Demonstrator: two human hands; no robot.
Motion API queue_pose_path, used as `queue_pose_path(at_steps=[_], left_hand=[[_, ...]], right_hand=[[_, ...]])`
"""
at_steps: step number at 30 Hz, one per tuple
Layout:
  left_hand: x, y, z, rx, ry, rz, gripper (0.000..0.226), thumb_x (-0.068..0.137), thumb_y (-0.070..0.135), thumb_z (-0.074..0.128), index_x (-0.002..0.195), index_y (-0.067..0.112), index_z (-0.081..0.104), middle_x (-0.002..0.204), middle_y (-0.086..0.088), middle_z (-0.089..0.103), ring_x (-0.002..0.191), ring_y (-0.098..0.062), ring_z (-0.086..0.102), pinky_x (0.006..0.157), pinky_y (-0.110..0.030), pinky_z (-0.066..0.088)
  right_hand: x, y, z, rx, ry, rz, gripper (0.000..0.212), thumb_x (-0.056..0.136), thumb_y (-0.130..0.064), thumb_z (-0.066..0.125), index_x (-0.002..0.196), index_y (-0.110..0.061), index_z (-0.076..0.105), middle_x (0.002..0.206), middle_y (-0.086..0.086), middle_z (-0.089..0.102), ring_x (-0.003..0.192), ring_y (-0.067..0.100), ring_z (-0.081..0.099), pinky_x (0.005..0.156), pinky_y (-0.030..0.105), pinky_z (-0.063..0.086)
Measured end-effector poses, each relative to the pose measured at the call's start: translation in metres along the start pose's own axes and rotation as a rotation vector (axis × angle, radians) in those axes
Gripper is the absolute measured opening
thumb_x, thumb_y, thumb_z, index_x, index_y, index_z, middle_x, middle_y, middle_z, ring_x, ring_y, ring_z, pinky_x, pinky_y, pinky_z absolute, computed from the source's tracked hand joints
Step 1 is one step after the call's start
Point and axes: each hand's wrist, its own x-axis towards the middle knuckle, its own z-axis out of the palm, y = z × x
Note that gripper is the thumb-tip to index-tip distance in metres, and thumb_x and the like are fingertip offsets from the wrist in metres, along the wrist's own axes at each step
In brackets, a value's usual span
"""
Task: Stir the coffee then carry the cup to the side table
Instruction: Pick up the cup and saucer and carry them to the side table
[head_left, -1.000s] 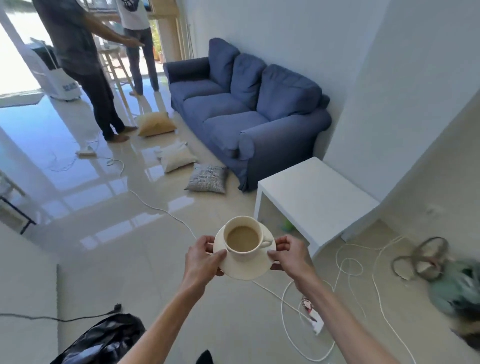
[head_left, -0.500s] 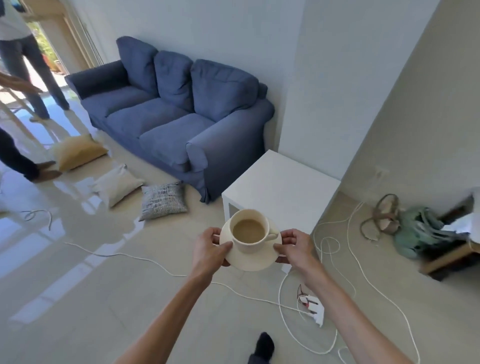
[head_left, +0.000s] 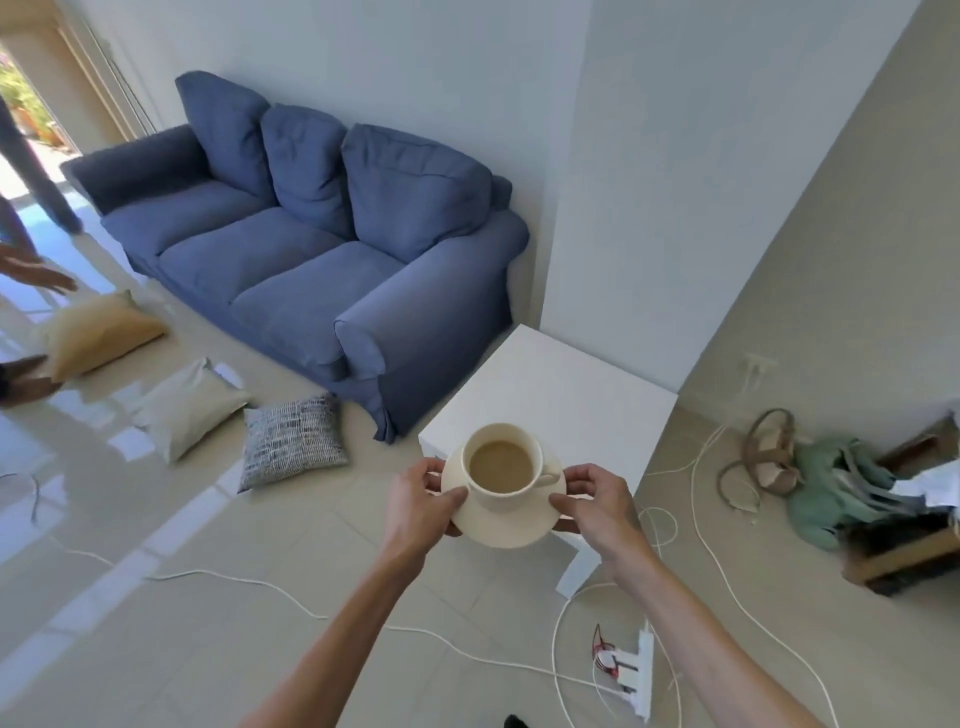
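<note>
A cream cup (head_left: 502, 498) full of milky coffee stands on a cream saucer (head_left: 506, 525), its handle pointing right. My left hand (head_left: 421, 506) grips the saucer's left rim and my right hand (head_left: 597, 501) grips its right rim, thumbs on top. I hold the saucer level in the air over the near corner of the white side table (head_left: 561, 395). The table stands against the wall beside the blue sofa's arm. No spoon is in sight.
The blue sofa (head_left: 311, 244) sits left of the table. Three cushions (head_left: 293, 441) lie on the tiled floor. White cables and a power strip (head_left: 631, 670) trail near my feet. A green bag (head_left: 831, 483) lies at right. Another person's arm shows at the far left.
The view has swung right and closer: the side table and sofa loom larger, and the cup and saucer now hang over the table's near corner. My grip is unchanged.
</note>
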Motion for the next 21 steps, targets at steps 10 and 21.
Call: queue_pose_path(at_steps=[10, 21], left_hand=[[0.110, 0.050, 0.009, 0.070, -0.116, 0.055, 0.018, 0.087, 0.004, 0.074, 0.100, 0.016, 0.068, 0.096, -0.015, 0.073, 0.083, -0.030, 0.075, 0.057, -0.041, 0.066], [0.231, 0.097, 0.020, 0.194, -0.338, 0.137, 0.020, 0.090, 0.005, 0.076, 0.103, 0.016, 0.067, 0.099, -0.011, 0.071, 0.084, -0.026, 0.076, 0.058, -0.036, 0.066]], right_hand=[[0.083, -0.034, 0.014, 0.031, 0.133, 0.022, 0.017, 0.082, 0.008, 0.068, 0.093, -0.004, 0.066, 0.096, 0.017, 0.068, 0.082, 0.032, 0.072, 0.066, 0.040, 0.064], [0.146, -0.058, 0.045, 0.151, 0.374, 0.071, 0.017, 0.081, 0.008, 0.068, 0.091, -0.006, 0.067, 0.092, 0.014, 0.068, 0.079, 0.028, 0.071, 0.067, 0.039, 0.064]])
